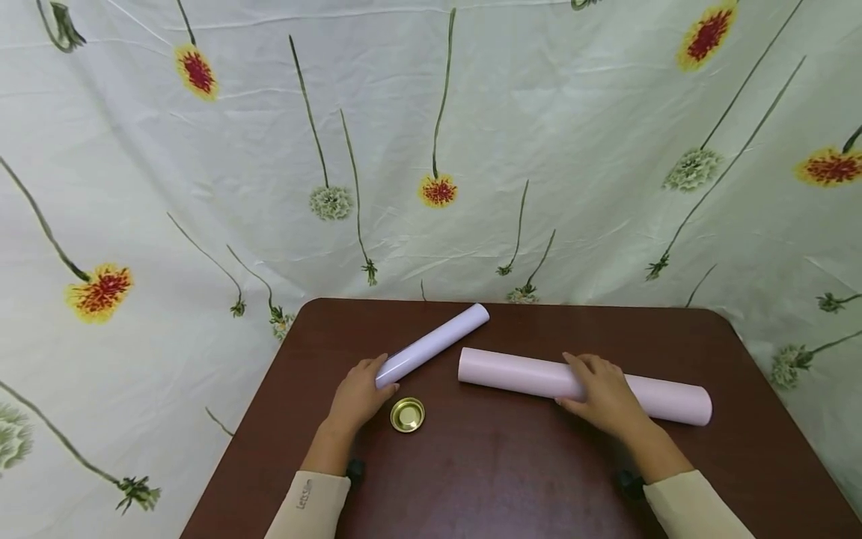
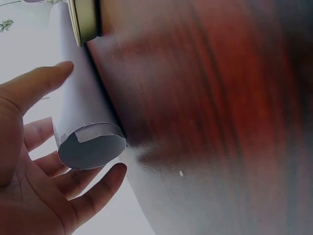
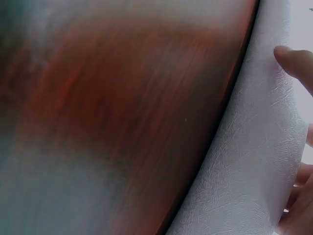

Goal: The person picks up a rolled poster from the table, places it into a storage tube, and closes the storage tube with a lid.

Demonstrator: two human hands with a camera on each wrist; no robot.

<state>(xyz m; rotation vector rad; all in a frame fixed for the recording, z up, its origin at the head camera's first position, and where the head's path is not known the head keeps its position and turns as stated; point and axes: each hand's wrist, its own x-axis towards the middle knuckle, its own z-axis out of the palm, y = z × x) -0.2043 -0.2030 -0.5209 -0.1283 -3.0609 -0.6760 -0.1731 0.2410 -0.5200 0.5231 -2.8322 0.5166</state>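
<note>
On the dark brown table (image 1: 512, 479), a thin lavender paper roll (image 1: 434, 344) lies at a slant. My left hand (image 1: 360, 393) is at its near end. In the left wrist view the thumb (image 2: 44, 83) touches the side of the lavender roll (image 2: 83, 112), while the fingers (image 2: 98, 188) are spread loosely under its open end. A thicker pink roll (image 1: 512, 374) lies across the table to the right. My right hand (image 1: 602, 393) holds it near the middle, thumb on the near side and fingers over the top. Its textured surface (image 3: 249, 161) fills the right wrist view.
A small round gold lid (image 1: 407, 414) lies on the table just right of my left hand, and its edge (image 2: 83, 22) shows beside the lavender roll. A white cloth with flower prints (image 1: 431, 150) hangs behind and around the table.
</note>
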